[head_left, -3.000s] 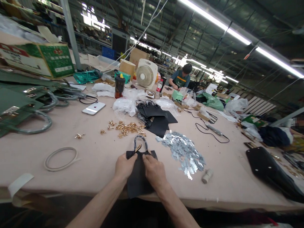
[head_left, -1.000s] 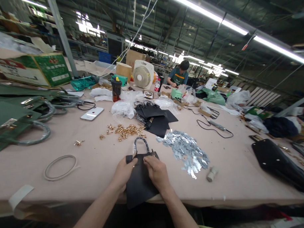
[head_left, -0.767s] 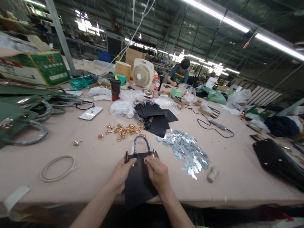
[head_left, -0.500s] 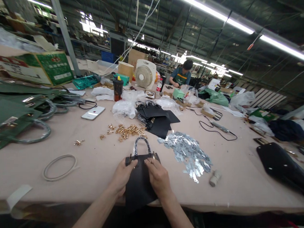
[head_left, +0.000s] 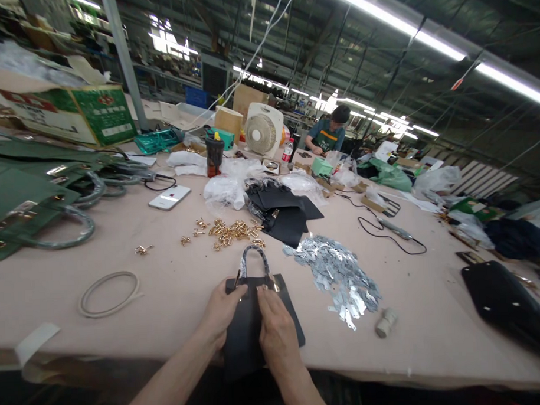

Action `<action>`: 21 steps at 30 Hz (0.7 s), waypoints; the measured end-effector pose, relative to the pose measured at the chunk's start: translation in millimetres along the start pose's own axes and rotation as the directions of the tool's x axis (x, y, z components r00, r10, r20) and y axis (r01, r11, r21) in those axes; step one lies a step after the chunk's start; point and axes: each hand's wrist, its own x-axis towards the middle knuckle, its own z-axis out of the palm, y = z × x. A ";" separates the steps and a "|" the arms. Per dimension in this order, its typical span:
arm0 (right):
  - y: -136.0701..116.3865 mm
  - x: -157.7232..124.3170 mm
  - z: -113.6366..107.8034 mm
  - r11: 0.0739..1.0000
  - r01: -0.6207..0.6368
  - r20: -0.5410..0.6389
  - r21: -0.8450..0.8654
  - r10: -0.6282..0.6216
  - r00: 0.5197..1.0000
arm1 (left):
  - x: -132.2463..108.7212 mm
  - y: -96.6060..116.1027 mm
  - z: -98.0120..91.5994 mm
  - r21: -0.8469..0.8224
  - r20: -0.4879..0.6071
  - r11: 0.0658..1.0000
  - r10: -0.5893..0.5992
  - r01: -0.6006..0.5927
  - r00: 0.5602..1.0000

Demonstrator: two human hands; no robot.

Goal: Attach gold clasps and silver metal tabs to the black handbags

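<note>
A black leather bag panel lies over the table's front edge, with a curved handle wrapped in clear plastic at its top and gold fittings at the handle's bases. My left hand is closed on the panel's upper left edge, thumb on top near the left handle base. On the face of the panel rests my right hand, fingers stretched out and side by side, tips just below the handle. Beyond the handle is a pile of gold fittings; to the right spreads a heap of thin metal plates.
More black panels lie behind the gold pile. Green bags and a phone are at left, near a coiled ring. At right are a corded tool, a small roll and a black bag. A co-worker sits opposite.
My right hand has moved off the panel's upper right edge onto its face, fingers straightened, so the right edge and a gold fitting now show. The left hand keeps its hold. The view has shifted slightly.
</note>
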 end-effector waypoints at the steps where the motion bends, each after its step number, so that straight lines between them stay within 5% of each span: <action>1: -1.0 0.3 0.0 1.000 0.003 0.017 -0.019 -0.003 1.000 | 0.0 -0.1 0.3 0.000 0.002 1.000 0.003 -0.003 1.000; 10: -10.1 10.3 -4.5 0.986 0.062 0.124 -0.154 -0.043 0.991 | 0.9 -0.5 -0.1 -0.010 0.000 1.000 0.000 0.000 1.000; 16: 7.0 16.1 -14.0 0.991 -0.029 0.000 0.128 0.029 1.000 | -2.7 3.4 -1.4 0.050 0.020 0.997 0.059 -0.060 0.998; 21: 16.0 32.3 -27.0 0.927 -0.089 0.011 0.363 0.091 0.996 | -9.5 1.1 -8.4 0.038 0.045 0.989 0.143 -0.144 0.989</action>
